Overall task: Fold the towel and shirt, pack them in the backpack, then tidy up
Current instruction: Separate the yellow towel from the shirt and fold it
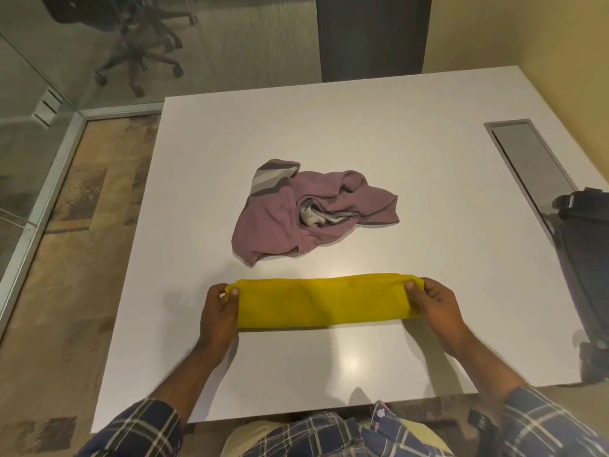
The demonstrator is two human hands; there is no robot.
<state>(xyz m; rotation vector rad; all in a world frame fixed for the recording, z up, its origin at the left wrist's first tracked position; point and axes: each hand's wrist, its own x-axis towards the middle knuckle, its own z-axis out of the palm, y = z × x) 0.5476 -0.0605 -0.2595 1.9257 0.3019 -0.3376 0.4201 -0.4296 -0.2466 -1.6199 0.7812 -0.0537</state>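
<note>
Yellow towel (pixel 324 301): folded into a long narrow band, laid flat near the front edge of the tabletop (pixel 428 133), its length running parallel to that edge.
Left hand (pixel 219 313): placed at the towel's left end; the fingers (pixel 233 296) are curled round that end and the cloth is pinched between them and the thumb.
Shirt (pixel 306 214): a mauve garment with grey stripes, left crumpled near the middle of the tabletop, just beyond the towel and apart from it; not yet folded.
Right hand (pixel 435 306): placed at the towel's right end, which is gripped in the same way, thumb on top.
Cable slot (pixel 530 166): a grey recessed strip set along the right edge of the tabletop.
Backpack (pixel 583 258): a dark bag, judged to be the backpack, seen at the right edge; only part of it is in view.
Step in hand: the towel fold is judged to be under way, roughly halfway done.
Next move: one end is likely to be carried over onto the other, with edges kept aligned, so that a compact packet is made before the shirt is taken up.
</note>
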